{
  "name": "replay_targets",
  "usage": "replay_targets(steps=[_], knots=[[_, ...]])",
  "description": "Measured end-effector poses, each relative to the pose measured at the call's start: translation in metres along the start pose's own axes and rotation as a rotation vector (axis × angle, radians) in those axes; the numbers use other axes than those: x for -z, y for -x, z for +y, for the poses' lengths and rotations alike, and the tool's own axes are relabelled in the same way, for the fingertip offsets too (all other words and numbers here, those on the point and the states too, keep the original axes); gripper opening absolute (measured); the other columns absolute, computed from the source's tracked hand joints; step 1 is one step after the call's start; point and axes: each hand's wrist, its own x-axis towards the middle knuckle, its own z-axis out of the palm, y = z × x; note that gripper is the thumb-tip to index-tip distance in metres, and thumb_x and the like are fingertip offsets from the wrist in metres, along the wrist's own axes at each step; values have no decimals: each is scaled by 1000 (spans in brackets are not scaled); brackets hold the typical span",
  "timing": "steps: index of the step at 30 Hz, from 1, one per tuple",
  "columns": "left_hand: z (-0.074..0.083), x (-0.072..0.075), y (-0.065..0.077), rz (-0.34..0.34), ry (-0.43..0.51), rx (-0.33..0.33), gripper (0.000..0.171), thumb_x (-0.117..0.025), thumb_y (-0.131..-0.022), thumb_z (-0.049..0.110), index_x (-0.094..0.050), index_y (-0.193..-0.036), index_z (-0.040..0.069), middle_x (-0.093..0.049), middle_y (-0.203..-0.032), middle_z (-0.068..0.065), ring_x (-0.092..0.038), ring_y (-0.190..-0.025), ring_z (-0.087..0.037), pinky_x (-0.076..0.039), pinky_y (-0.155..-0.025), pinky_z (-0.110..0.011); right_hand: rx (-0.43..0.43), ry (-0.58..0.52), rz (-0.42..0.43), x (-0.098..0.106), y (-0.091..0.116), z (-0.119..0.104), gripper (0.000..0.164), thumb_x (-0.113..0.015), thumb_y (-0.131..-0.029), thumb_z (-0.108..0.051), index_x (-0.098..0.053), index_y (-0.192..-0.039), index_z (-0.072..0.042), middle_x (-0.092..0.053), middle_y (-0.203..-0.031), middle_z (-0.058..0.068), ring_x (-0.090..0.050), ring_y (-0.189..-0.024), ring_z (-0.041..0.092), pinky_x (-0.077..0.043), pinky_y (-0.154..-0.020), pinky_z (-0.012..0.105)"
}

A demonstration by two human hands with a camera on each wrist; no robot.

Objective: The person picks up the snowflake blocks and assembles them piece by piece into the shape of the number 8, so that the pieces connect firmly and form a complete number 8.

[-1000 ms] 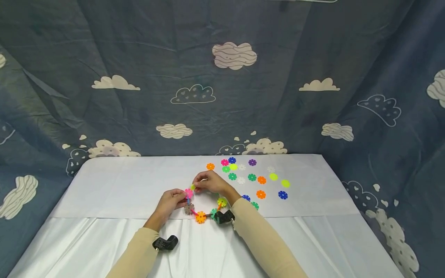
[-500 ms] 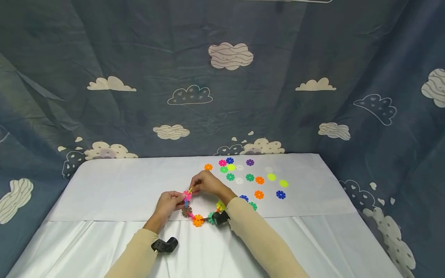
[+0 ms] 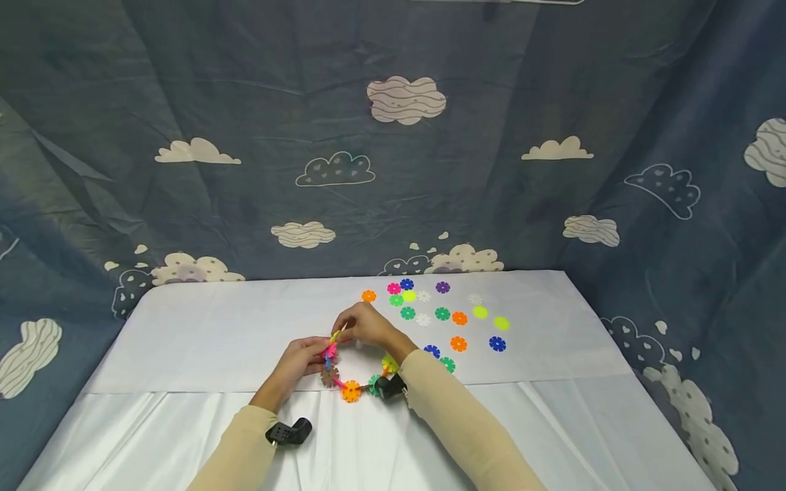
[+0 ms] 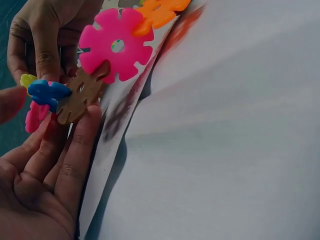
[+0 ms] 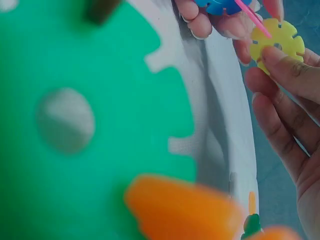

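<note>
Right hand (image 3: 364,323): fingers clamped on yellow disc (image 5: 290,38), chain's (image 3: 351,391) 11 o'clock. Left hand (image 3: 297,358): fingers clamped on pink disc (image 3: 330,351).

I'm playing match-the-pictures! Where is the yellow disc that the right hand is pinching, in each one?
Head: yellow disc, left of and below centre, in the right hand.
Left wrist: yellow disc, far left, above the middle.
Right wrist: yellow disc, upper right.
Shared landmark: the blue disc close by.
</note>
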Motion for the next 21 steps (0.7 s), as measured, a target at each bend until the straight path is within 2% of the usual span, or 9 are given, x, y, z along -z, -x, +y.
replay_targets(steps=[3, 6, 10, 16, 18, 21], knots=[[2, -1, 0, -4, -13, 14, 40, -53, -100, 23, -56, -122, -10, -72, -93, -11, -68, -84, -16, -56, -76, -28, 6, 28, 11, 0, 1, -1, 6, -74, -80, 2, -75, -83, -3, -72, -82, 5, -58, -65, 6, -48, -56, 18], [2, -4, -2, 24, -20, 27, 41, -56, -98, 26, -58, -120, -10, -72, -88, -10, -69, -79, -16, -56, -72, -27, 45, 56, -1, 2, 1, -1, 7, -75, -81, 0, -75, -86, -3, -72, -85, 5, -59, -67, 7, -50, -58, 19], [-1, -6, -4, 42, -11, 25, 41, -59, -97, 25, -59, -118, -11, -70, -83, -7, -69, -74, -15, -57, -70, -27, 48, 72, -6, 12, 2, 2, 15, -77, -79, -2, -74, -94, -3, -70, -94, 6, -62, -75, 9, -52, -64, 21], [0, -4, -4, 23, -2, 2, 38, -56, -97, 21, -58, -118, -12, -71, -82, -7, -68, -74, -13, -57, -70, -26, -129, 119, 172, 33, 2, 17, 17, -78, -79, -4, -74, -95, -1, -69, -86, 5, -58, -74, 13, -49, -67, 23], [1, -3, -2, 6, -3, -6, 39, -55, -98, 21, -57, -120, -11, -72, -88, -9, -69, -76, -12, -56, -71, -25, -208, 144, 182, 34, 2, 21, 19, -79, -78, -7, -73, -95, -2, -66, -83, 5, -56, -74, 14, -48, -68, 25], [1, -3, 0, -37, 1, -20, 42, -54, -99, 22, -55, -123, -11, -73, -98, -11, -69, -80, -12, -55, -72, -24, -310, 192, 141, 31, 4, 26, 24, -81, -77, -11, -72, -98, -3, -62, -84, 4, -54, -77, 15, -49, -74, 27]])
